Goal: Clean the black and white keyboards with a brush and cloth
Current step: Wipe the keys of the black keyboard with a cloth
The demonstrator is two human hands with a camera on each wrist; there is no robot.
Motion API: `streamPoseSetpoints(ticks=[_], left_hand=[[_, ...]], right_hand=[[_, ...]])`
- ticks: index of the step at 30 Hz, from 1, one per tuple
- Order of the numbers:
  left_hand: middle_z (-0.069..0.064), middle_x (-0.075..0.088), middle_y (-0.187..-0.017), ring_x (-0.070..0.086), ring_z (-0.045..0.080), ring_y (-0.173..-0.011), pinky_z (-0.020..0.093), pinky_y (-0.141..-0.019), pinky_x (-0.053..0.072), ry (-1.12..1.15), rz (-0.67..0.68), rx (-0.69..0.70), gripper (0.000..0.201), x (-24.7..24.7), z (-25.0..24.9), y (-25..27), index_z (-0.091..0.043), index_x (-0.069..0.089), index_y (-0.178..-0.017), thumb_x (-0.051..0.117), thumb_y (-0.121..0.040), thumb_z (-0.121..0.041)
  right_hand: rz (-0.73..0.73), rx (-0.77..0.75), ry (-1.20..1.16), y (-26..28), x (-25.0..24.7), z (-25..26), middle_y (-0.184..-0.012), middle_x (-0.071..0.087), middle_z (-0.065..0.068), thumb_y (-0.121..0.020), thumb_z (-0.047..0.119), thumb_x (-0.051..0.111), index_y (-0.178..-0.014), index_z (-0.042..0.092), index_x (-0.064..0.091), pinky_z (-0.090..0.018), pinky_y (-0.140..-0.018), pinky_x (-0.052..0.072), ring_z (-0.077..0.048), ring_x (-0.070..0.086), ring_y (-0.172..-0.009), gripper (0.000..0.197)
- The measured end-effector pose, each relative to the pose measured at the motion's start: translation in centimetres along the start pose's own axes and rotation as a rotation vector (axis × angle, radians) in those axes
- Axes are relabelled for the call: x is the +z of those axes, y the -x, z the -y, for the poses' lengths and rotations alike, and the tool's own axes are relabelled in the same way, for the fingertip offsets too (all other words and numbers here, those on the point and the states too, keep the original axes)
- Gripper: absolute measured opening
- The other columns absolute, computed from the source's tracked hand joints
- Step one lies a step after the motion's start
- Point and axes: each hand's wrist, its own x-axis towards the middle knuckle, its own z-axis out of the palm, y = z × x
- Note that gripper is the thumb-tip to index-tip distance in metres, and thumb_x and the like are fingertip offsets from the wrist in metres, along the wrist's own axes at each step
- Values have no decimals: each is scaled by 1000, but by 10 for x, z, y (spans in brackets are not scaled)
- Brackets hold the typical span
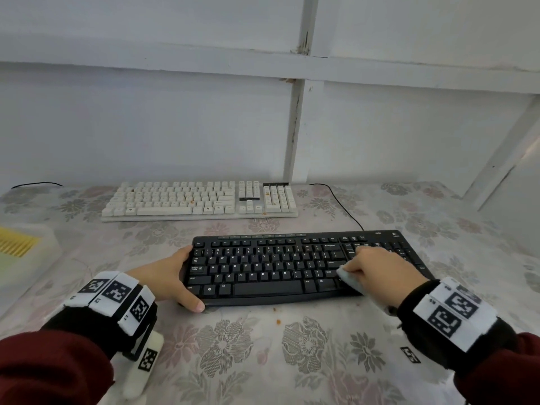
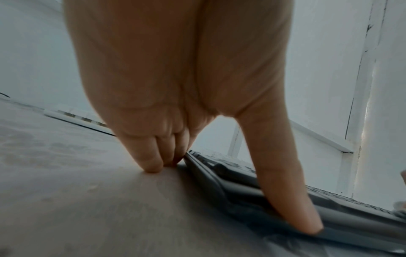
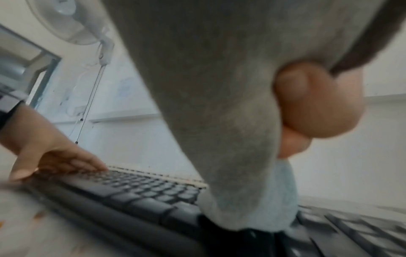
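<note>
The black keyboard [image 1: 292, 267] lies in the middle of the flowered table. My left hand [image 1: 187, 279] grips its left end, thumb [image 2: 285, 191] along the front edge and fingers [image 2: 153, 156] at the far left corner. My right hand [image 1: 377, 270] holds a pale cloth [image 1: 349, 279] bunched in its curled fingers and presses it on the keys right of the letter block. In the right wrist view the cloth [image 3: 219, 121] hangs down onto the black keyboard [image 3: 136, 196]. The white keyboard [image 1: 198, 200] lies behind, with orange crumbs on its keys.
A white object with yellow bristles [image 1: 17, 244], perhaps the brush, sits at the table's left edge. Orange crumbs [image 1: 277, 320] lie in front of the black keyboard. A black cable [image 1: 339, 203] runs back to the white wall.
</note>
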Motion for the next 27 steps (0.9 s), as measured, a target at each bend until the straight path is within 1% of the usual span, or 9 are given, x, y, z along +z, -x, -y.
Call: streamPoseSetpoints(ticks=[3, 6, 9, 12, 16, 18, 20, 23, 27], left_hand=[[-20, 46, -126, 44, 9, -122, 33, -109, 33, -6, 1, -2, 151, 0, 1, -1, -27, 17, -144, 91, -14, -49], [-18, 46, -127, 44, 9, -122, 32, -108, 34, 5, 4, -2, 151, 1, 0, 0, -26, 17, -144, 92, -14, -47], [-17, 46, -128, 45, 10, -122, 31, -106, 35, 7, 1, -6, 150, 1, -1, 0, -26, 18, -144, 92, -15, -47], [-17, 46, -130, 44, 10, -123, 36, -109, 34, -5, -7, 2, 151, 0, -1, 0, -25, 18, -144, 92, -15, -48], [-19, 44, -128, 43, 10, -124, 33, -109, 33, 1, -1, 1, 151, 0, 0, -1, -26, 17, -144, 92, -15, -49], [-20, 44, -126, 42, 10, -124, 31, -108, 33, 6, 1, 3, 151, 1, 0, -1, -26, 17, -144, 92, -15, -49], [-21, 44, -125, 43, 8, -122, 28, -104, 34, 17, 5, 12, 148, 1, 0, -1, -27, 19, -142, 92, -14, -48], [-20, 45, -125, 44, 7, -121, 27, -103, 35, 27, 5, 23, 146, 1, -1, -1, -28, 20, -140, 92, -14, -47], [-17, 44, -129, 43, 9, -123, 30, -106, 35, 57, 7, 18, 148, 1, 1, -2, -26, 19, -142, 94, -15, -43]], right_hand=[[32, 28, -46, -2, -14, 0, -67, 43, -8, -93, 34, 45, -70, 3, 55, -22, -59, 45, -23, 54, -64, 41], [28, -95, -136, -5, -25, 37, -68, 48, -5, -95, 33, 45, -68, 4, 58, -14, -56, 34, -17, 56, -66, 42], [78, -211, -184, -16, -16, 84, -73, 47, -6, -92, 27, 46, -68, 7, 54, -27, -72, 42, -25, 54, -73, 32], [66, -206, -162, -27, 0, 104, -72, 31, 3, -91, 24, 43, -79, 8, 50, -29, -72, 40, -26, 47, -75, 21], [-8, -196, -102, -23, 11, 82, -79, 38, 1, -93, 31, 42, -74, 10, 48, -29, -66, 42, -27, 50, -74, 29], [-3, -160, -89, -18, 10, 65, -75, 35, 3, -93, 32, 41, -75, 10, 50, -28, -58, 37, -26, 49, -72, 30], [7, -144, -78, -13, 6, 48, -70, 32, 4, -94, 34, 40, -71, 11, 50, -27, -58, 35, -22, 46, -66, 35], [14, -91, -47, -7, 3, 21, -68, 41, 0, -94, 35, 42, -60, 11, 45, -25, -53, 36, -22, 48, -60, 41], [50, 46, -18, -11, -8, 2, -60, 43, -5, -91, 31, 48, -64, 5, 48, -26, -65, 41, -24, 47, -59, 38]])
